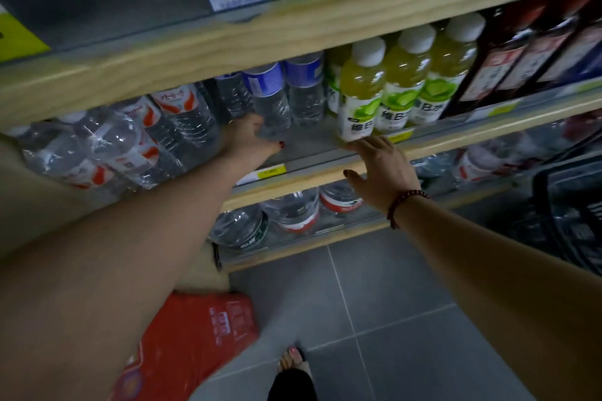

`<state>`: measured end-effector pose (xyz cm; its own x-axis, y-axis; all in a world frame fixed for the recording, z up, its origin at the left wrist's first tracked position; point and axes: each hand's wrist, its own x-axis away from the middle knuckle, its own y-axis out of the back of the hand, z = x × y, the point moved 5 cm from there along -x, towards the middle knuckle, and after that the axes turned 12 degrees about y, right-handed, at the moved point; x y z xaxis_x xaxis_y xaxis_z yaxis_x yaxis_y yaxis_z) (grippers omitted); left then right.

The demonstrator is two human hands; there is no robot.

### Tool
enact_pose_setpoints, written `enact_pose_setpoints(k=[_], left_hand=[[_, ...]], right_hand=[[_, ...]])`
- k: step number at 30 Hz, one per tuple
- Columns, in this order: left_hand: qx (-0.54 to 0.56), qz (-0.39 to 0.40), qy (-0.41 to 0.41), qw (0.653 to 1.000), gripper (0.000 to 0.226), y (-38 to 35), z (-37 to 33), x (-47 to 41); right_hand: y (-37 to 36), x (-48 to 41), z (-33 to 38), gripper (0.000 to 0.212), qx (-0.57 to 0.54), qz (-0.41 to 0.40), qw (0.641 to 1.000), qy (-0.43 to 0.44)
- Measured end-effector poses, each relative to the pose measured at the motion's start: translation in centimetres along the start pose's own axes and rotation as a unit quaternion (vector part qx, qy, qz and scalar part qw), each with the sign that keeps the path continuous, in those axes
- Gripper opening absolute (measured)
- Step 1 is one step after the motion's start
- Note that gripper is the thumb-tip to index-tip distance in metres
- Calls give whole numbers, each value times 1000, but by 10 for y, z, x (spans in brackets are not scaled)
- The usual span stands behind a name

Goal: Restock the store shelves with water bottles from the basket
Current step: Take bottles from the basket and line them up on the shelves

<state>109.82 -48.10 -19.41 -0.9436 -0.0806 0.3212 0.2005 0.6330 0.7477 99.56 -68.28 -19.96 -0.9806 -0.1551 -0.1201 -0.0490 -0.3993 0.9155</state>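
Gripping a blue-labelled water bottle (269, 99) at its base on the shelf (309, 179): left hand (249, 138). Right hand (381, 169) spread flat, apparently touching a green drink bottle (360, 98).

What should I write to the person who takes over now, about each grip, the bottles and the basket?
Left grip holds the blue-label water bottle near its base, standing on the middle shelf.
Right grip is open, fingertips at the front green drink bottle; contact unclear.
Basket is at the right, contents too dark to see.
Done: several water bottles stand on the shelf.
Left: set this one, then fetch more from the basket.
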Motion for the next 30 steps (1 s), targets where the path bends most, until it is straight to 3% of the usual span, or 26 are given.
enact_pose_setpoints(k=[12,18,22,30], left_hand=[[-108,63,-203,971,61,-6,-183,229],[-238,76,-336,908,59,-56,-271,328],[-269,71,-421,863,58,-87,-325,374],[-310,138,-488,804,61,-163,-408,399]], right_hand=[[240,202,-63,52,127,38,982,-132],[337,306,-91,56,125,-38,969,-209],[376,364,-113,59,125,-65,952,-273],[397,429,-161,60,133,-99,913,-373]])
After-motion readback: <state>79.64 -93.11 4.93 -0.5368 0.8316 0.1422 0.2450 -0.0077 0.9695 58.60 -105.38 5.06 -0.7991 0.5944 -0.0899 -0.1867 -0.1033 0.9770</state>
